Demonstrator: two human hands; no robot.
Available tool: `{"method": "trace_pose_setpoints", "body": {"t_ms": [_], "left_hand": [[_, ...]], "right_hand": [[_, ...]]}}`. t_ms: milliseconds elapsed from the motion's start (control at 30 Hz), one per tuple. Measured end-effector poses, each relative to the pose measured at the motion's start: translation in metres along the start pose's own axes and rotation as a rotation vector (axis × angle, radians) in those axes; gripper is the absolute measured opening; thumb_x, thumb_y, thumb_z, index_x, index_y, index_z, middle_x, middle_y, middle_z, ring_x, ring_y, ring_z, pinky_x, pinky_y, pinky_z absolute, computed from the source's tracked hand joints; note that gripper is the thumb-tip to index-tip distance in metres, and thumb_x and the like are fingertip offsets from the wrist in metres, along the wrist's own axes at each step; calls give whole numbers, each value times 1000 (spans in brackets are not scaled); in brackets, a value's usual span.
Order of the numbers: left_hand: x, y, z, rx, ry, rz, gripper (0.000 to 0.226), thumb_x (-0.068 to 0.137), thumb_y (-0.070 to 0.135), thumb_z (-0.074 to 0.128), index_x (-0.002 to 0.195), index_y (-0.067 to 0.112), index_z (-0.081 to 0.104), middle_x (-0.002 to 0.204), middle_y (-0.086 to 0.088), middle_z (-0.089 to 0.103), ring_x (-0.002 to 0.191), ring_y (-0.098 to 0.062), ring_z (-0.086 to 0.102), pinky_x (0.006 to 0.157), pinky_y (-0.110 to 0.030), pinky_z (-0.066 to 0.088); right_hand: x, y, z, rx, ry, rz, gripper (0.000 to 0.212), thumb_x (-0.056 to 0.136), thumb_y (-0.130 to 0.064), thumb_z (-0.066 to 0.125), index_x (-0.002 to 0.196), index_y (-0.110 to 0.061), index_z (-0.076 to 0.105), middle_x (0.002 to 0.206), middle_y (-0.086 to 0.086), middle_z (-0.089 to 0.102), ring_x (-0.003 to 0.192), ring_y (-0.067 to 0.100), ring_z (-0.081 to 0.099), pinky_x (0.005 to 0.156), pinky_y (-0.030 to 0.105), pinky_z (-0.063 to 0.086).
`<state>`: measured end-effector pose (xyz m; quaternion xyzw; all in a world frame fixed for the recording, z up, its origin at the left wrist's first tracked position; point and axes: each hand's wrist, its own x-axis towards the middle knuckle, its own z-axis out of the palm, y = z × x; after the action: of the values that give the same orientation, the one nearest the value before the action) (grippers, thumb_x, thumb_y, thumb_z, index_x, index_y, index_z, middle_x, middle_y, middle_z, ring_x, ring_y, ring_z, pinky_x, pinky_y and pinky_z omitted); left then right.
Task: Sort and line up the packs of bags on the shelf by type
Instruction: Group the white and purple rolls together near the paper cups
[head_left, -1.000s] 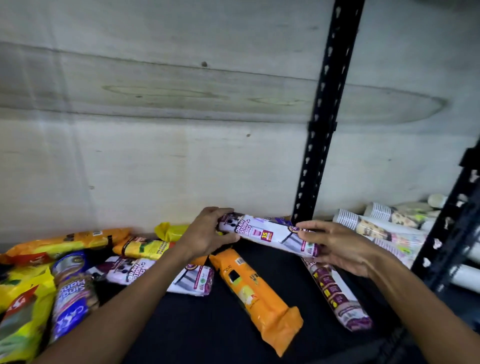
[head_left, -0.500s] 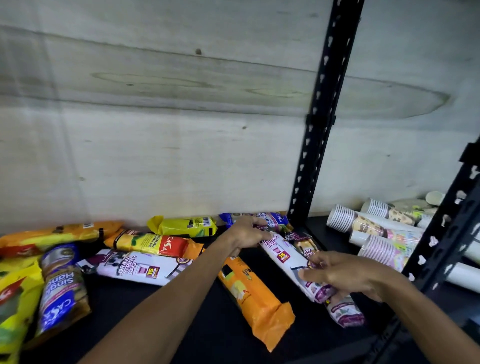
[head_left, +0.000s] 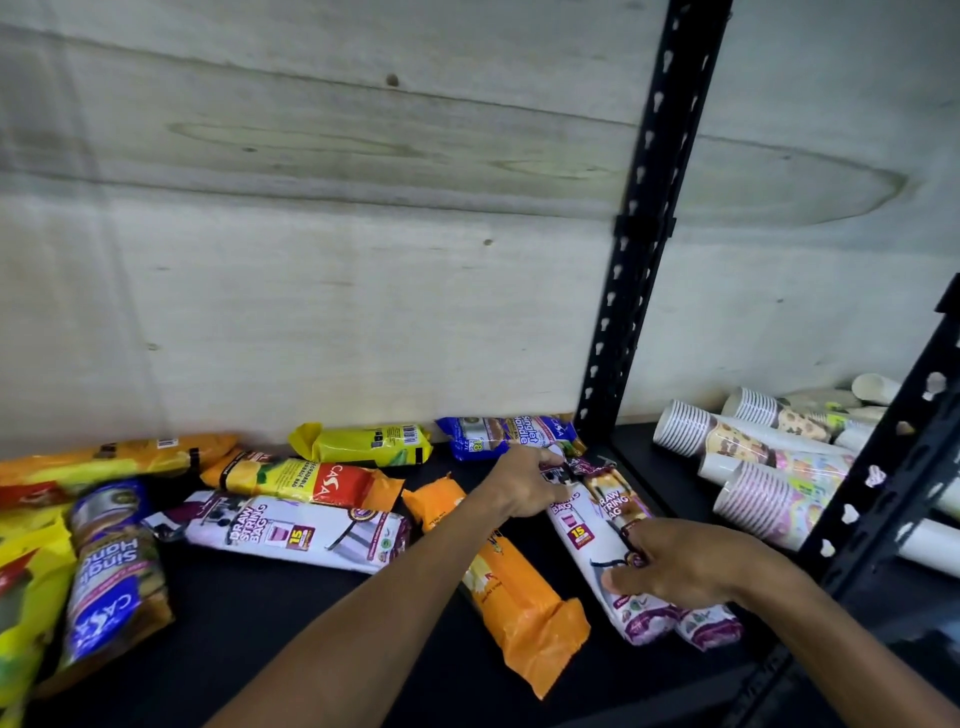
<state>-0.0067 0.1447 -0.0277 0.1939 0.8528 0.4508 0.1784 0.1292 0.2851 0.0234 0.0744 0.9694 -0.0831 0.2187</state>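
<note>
Head view (the only one), close, looking forward and down onto the shelf (head_left: 311, 639)

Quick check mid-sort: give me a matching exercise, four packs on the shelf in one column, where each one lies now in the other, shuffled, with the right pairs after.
Things:
1. yellow pack
2. orange pack
3. white draw string pack
4. blue singlet handle pack

Places:
A. far left, beside the yellow-green packs
B. under both hands, beside another draw string pack
C. against the back wall, left of the black upright
D. mid-shelf, crossed by the left forearm

Pairs: 1-C, 2-D, 3-B, 4-A
</note>
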Motion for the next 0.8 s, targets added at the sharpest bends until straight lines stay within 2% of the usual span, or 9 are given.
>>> {"method": "trace_pose_setpoints", "body": {"t_ms": [100,167,233,300,367,467,567,700,800], "left_hand": [[0,0,0,53,9,33,57,87,20,72,140,18,51,148,-7,46,125,-22,54,103,-29,46],[-2,0,1,110,4,48,53,87,22,71,137,20,54,151,-9,38,125,-25,53,103,-31,47],[-5,0,1,153,-15,55,48,88,25,70,134,22,57,151,-9,33,125,-26,52,104,-33,47],[-10,0,-1,178,-22,55,45,90,28,66,134,23,58,152,-6,33,126,-25,51,102,-33,48],[-19,-2,-9,196,8,69,44,91,34,64,133,24,58,154,-4,34,127,-24,51,102,-33,48],[-43,-6,-30,189,110,115,41,92,37,61,131,24,60,148,2,47,129,-20,51,105,-33,43],[-77,-20,-58,305,298,113,38,91,39,60,127,26,62,135,4,59,119,-16,56,98,-28,45],[-122,-64,-97,516,474,-59,43,89,50,55,128,31,60,135,1,55,125,-22,49,103,-38,43],[-148,-95,-114,660,439,-232,54,93,57,41,141,35,45,148,-2,41,134,-30,38,107,-43,39]], "right_hand": [[5,2,4,-7,10,-7,37,90,-60,55,78,-28,39,78,-9,44,67,6,44,57,22,33],[6,1,6,-11,19,9,34,89,-58,58,91,-25,48,85,-7,51,76,11,51,61,24,39],[8,0,7,-33,65,43,42,88,-58,58,109,-22,52,97,-4,57,87,14,57,72,27,45],[11,-3,9,-53,157,59,43,90,-58,55,113,-22,54,105,-2,60,96,16,59,79,30,48],[14,-12,12,-6,270,52,40,93,-55,51,118,-23,55,114,-1,60,102,17,59,79,31,47],[22,-31,20,91,432,-32,48,96,-54,47,134,-25,51,137,1,50,124,21,50,93,33,43],[35,-45,30,31,535,-86,54,97,-57,39,142,-28,44,147,0,42,138,23,37,112,40,33],[60,-36,36,-33,558,-57,55,98,-57,32,147,-32,37,158,-3,32,146,22,27,119,44,22],[73,-23,38,0,510,-13,56,100,-56,29,152,-33,30,161,-5,25,149,21,19,119,50,14]]}}
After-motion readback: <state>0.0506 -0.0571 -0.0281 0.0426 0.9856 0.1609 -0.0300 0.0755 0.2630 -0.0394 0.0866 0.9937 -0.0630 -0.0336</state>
